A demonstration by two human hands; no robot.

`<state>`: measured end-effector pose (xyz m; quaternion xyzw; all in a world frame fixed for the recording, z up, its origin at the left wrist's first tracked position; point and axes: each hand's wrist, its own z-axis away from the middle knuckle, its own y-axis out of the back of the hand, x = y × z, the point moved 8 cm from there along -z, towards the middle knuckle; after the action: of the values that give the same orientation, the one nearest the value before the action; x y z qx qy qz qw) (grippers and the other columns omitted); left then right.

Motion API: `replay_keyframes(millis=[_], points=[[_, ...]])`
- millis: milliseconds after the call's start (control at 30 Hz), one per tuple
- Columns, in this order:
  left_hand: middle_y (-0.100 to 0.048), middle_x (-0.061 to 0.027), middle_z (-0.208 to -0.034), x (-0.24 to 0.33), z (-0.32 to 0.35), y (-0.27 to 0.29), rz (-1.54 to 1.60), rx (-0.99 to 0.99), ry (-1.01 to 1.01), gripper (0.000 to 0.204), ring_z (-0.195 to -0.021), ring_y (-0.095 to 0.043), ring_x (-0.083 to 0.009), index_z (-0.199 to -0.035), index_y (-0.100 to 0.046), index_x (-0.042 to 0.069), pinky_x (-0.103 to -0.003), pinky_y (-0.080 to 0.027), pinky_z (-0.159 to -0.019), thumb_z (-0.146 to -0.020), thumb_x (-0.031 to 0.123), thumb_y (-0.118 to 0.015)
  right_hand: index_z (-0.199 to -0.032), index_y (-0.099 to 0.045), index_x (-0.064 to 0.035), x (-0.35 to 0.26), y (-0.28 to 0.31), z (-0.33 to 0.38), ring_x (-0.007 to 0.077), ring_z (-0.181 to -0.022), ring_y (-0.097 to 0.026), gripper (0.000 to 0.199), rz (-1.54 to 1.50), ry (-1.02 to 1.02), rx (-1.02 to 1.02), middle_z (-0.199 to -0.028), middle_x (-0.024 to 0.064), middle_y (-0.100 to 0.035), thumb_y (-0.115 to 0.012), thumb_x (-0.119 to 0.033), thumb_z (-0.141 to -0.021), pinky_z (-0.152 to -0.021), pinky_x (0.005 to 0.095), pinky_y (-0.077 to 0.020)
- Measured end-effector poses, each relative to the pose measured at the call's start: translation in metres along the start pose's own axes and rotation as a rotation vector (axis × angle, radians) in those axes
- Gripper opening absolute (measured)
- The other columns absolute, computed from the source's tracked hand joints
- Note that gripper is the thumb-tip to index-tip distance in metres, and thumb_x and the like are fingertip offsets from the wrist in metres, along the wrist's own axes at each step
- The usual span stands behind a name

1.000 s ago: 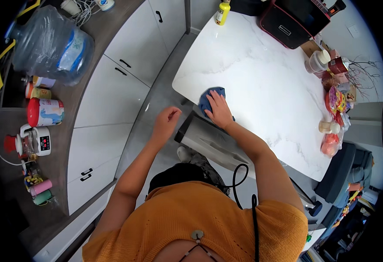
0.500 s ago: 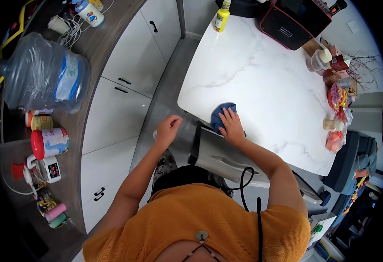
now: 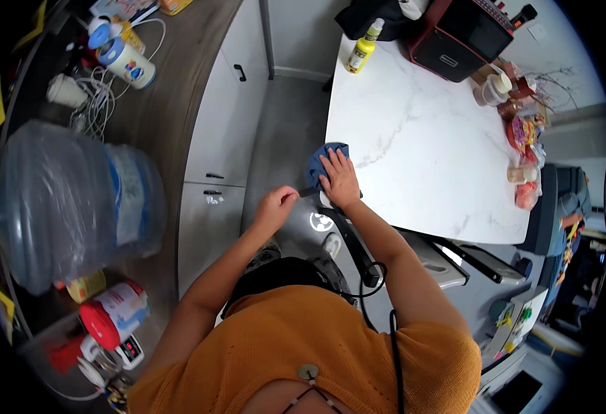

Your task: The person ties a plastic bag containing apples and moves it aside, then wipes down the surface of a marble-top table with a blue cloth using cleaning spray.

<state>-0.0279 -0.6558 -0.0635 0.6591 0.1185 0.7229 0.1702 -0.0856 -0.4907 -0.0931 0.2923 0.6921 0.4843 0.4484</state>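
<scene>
My right hand presses a blue cloth against the near left corner of the white marble-patterned table. Its fingers lie over the cloth, and part of the cloth hangs past the table's edge. Off the table, to the left of the cloth, my left hand is held in the air with its fingers curled closed. Nothing shows in it. A yellow spray bottle stands at the table's far left corner.
A red-black speaker stands at the table's back. Jars and packages line its right side. A chair is close under my right arm. On the left, a counter carries a large water bottle, cups and cables.
My body and view have shifted toward the table's left end. My right hand and the cloth have moved from the near edge to the corner. The left hand stays closed.
</scene>
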Motion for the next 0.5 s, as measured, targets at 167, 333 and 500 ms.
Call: replay_keyframes(millis=[167, 333, 500], points=[[-0.059, -0.0038, -0.068, -0.009, -0.038, -0.006, 0.062, -0.097, 0.018, 0.012, -0.062, -0.052, -0.0091, -0.085, -0.060, 0.002, -0.023, -0.042, -0.057, -0.083, 0.013, -0.056, -0.127, -0.042, -0.0121, 0.017, 0.002, -0.019, 0.0305, -0.126, -0.029, 0.048, 0.029, -0.109, 0.034, -0.136, 0.0112, -0.034, -0.052, -0.026, -0.082, -0.103, 0.0435, -0.0231], [-0.060, -0.0075, -0.071, -0.002, -0.071, -0.013, 0.103, -0.118, -0.023, 0.012, -0.061, -0.054, -0.0153, -0.085, -0.060, 0.002, -0.027, -0.043, -0.057, -0.082, 0.013, -0.056, -0.126, -0.043, -0.0127, 0.039, 0.009, -0.043, 0.0292, -0.126, -0.029, 0.047, 0.058, -0.186, 0.067, -0.135, 0.0110, -0.036, -0.051, -0.026, -0.082, -0.103, 0.0429, -0.0232], [-0.059, -0.0037, -0.070, 0.000, -0.103, -0.008, 0.006, -0.172, -0.010, 0.012, -0.064, -0.054, -0.0097, -0.086, -0.059, 0.002, -0.023, -0.043, -0.060, -0.084, 0.012, -0.054, -0.125, -0.044, -0.0128, 0.080, 0.017, -0.078, 0.0271, -0.126, -0.030, 0.046, 0.112, -0.288, 0.175, -0.134, 0.0099, -0.038, -0.050, -0.026, -0.082, -0.103, 0.0417, -0.0237]])
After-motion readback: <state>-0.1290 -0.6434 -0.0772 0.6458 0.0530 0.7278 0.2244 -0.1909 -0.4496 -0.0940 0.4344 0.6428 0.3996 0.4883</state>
